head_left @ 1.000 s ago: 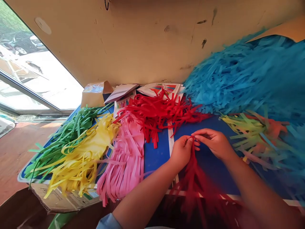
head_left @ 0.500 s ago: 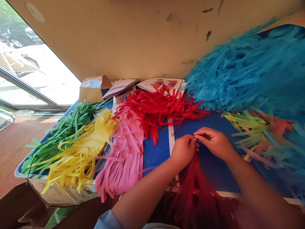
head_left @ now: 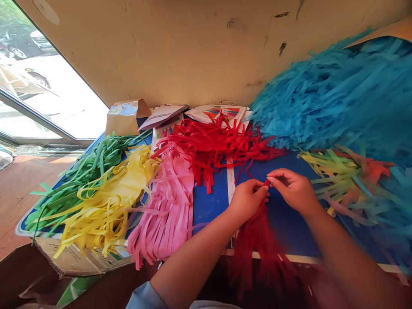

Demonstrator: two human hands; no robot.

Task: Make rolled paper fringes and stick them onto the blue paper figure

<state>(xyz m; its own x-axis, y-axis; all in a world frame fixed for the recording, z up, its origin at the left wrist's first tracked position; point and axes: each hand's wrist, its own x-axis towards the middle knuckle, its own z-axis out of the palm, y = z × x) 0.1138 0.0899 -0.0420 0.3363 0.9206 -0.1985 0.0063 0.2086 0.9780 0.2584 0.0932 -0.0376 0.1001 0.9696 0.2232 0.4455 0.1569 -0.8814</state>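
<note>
My left hand [head_left: 249,199] is closed around the top of a red paper tassel [head_left: 257,240], whose fringe hangs down past the table's front edge and is blurred. The tassel's red tip sticks out between thumb and forefinger. My right hand [head_left: 291,189] pinches at that tip with thumb and forefinger, its other fingers curled. Beyond my hands lies a heap of red fringed tissue paper [head_left: 212,143]. Left of it are pink fringed paper [head_left: 167,206], yellow fringed paper [head_left: 112,201] and green fringed paper [head_left: 86,180].
A big pile of blue fringed paper [head_left: 322,103] fills the right side, with mixed-colour tassels [head_left: 347,171] before it. Packets [head_left: 215,112] and a brown paper bag [head_left: 127,118] lie along the wall. An open cardboard box [head_left: 71,259] stands below the blue table's [head_left: 210,210] left front.
The tassel's red tip now shows between my hands, where my fingers hid it before. My right hand has shifted slightly right. The hanging fringe has swung a little.
</note>
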